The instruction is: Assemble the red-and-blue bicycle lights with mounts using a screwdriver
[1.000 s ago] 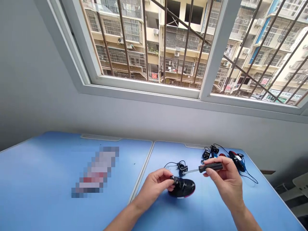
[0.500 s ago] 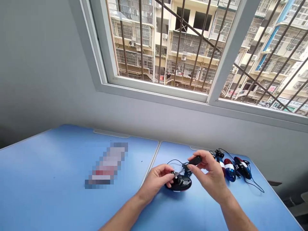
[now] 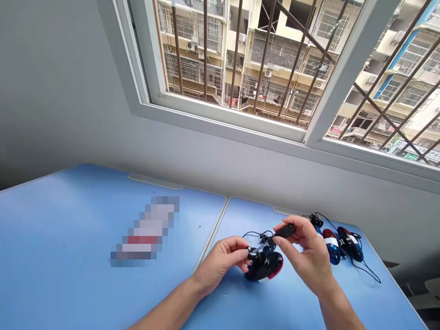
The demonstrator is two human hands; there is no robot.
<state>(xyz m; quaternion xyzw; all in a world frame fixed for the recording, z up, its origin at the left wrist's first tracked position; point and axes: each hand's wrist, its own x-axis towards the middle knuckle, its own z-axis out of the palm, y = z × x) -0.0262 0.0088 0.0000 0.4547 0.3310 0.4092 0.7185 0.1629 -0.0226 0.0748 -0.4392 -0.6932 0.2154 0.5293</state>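
Note:
My right hand (image 3: 307, 247) grips the black handle of a screwdriver (image 3: 285, 233) between thumb and fingers. Its metal shaft slants down and left, with the tip at a small black clamp (image 3: 252, 253). Pinched in my left hand (image 3: 225, 262) is that clamp, which joins a black oval bicycle light (image 3: 264, 268) with a red lens and a white band. The light hangs tilted just above the table, underside toward me. Behind it, a thin black cable and a small black part lie partly hidden by the screwdriver and my right hand.
On the right of the blue table (image 3: 85, 220) lie several similar lights with red and blue lenses (image 3: 332, 247), their black cables (image 3: 369, 272) trailing to the edge. A blurred-out flat item (image 3: 147, 231) lies on the left. A barred window (image 3: 233, 119) is beyond.
The light has turned in my left hand, so its red lens end now shows at the right. My right hand and the screwdriver have shifted slightly right. The whole view has tilted a little downward.

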